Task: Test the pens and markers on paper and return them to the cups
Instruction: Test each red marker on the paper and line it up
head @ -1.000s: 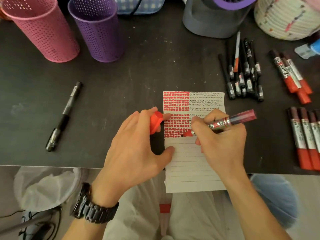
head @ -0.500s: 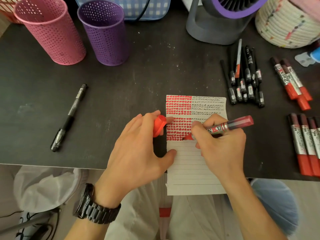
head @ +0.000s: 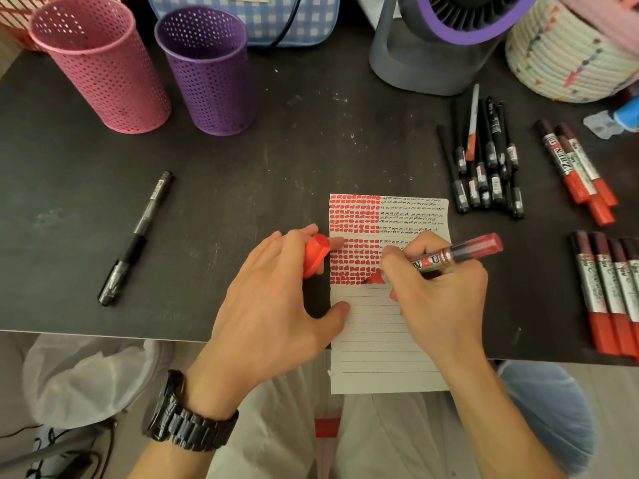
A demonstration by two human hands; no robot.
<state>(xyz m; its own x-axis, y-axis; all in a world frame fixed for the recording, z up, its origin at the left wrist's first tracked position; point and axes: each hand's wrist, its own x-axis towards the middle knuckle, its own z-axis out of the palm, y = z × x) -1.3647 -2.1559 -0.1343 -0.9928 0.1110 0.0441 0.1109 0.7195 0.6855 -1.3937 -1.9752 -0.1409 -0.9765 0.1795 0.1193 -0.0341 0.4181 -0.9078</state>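
Observation:
A lined paper sheet (head: 377, 340) lies at the table's front edge, its upper part filled with red and black test marks. My right hand (head: 439, 292) grips a red marker (head: 463, 254), its tip on the paper at the end of the lowest red row. My left hand (head: 273, 295) holds the marker's red cap (head: 315, 254) between its fingers while its thumb presses the paper's left edge. A pink mesh cup (head: 100, 67) and a purple mesh cup (head: 209, 69) stand at the back left.
A black pen (head: 136, 236) lies alone at the left. Several black pens (head: 484, 164) lie right of the paper, with red markers (head: 577, 171) and more red markers (head: 612, 295) farther right. A grey fan (head: 435, 43) and a woven basket (head: 567, 50) stand behind.
The marker tip has shifted slightly along the lowest red row, and the view has tilted up a little. Both hands keep their holds.

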